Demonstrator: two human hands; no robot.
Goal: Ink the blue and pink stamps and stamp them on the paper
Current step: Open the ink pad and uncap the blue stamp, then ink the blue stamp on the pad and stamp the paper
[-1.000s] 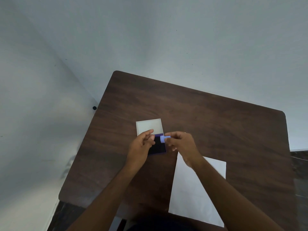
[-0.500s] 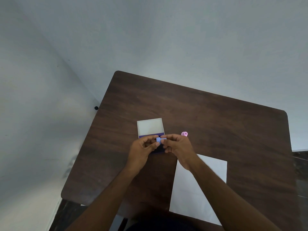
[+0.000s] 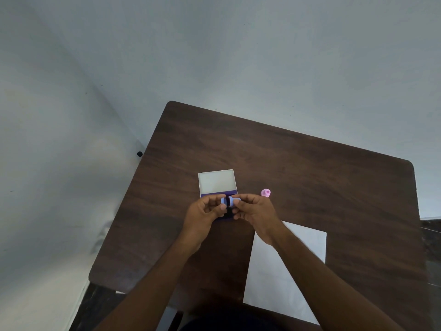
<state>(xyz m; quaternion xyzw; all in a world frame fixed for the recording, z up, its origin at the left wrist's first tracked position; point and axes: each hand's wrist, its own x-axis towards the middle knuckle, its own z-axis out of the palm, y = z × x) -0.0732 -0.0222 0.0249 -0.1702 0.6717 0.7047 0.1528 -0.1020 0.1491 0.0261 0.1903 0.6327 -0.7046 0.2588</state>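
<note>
The blue stamp lies sideways between both hands, just above the open ink pad, whose white lid stands behind its purple base. My left hand pinches the stamp's left end and my right hand pinches its right end. A dark band shows at the stamp's middle. The pink stamp stands on the table just beyond my right hand. A white sheet of paper lies at the near right, partly under my right forearm.
The brown wooden table has rounded corners and sits against pale walls at the back and left. A small black dot marks the left wall. Dark floor shows past the table's near-left and right edges.
Both hands closed together over the ink pad and now hold the blue stamp by its two ends. My right hand shifted left, uncovering the pink stamp behind it.
</note>
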